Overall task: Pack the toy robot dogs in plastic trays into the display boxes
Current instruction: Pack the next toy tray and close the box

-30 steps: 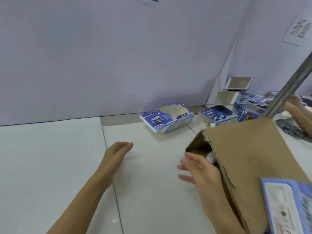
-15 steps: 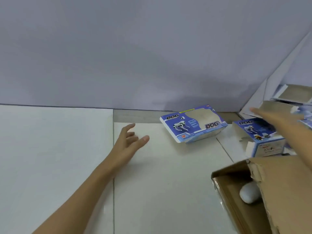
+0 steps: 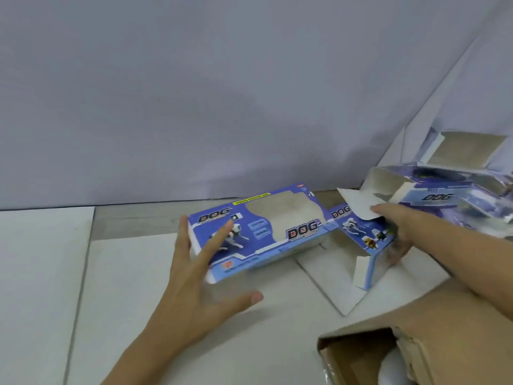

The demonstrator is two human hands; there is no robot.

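Note:
A blue windowed display box (image 3: 263,234) printed DOG lies empty on the white table, near the wall. My left hand (image 3: 200,279) has its fingers spread and straight, its fingertips touching the box's left end. To the right lies a second blue display box (image 3: 358,234) with an open white flap (image 3: 358,207). My right hand (image 3: 397,226) grips that box's right end, fingers on top over the flap and thumb at the near side. A brown cardboard carton (image 3: 433,323) stands open at the bottom right, and a white rounded object (image 3: 388,370) shows inside it.
More opened blue display boxes (image 3: 444,195) are piled at the right against a slanted white panel (image 3: 402,151), one of them (image 3: 469,148) showing its brown inside. A grey wall (image 3: 222,93) closes off the back of the white table (image 3: 125,287).
My left hand moved forward to the first box's left end. My right hand came down from its reach onto the second box. The view moved closer to the boxes.

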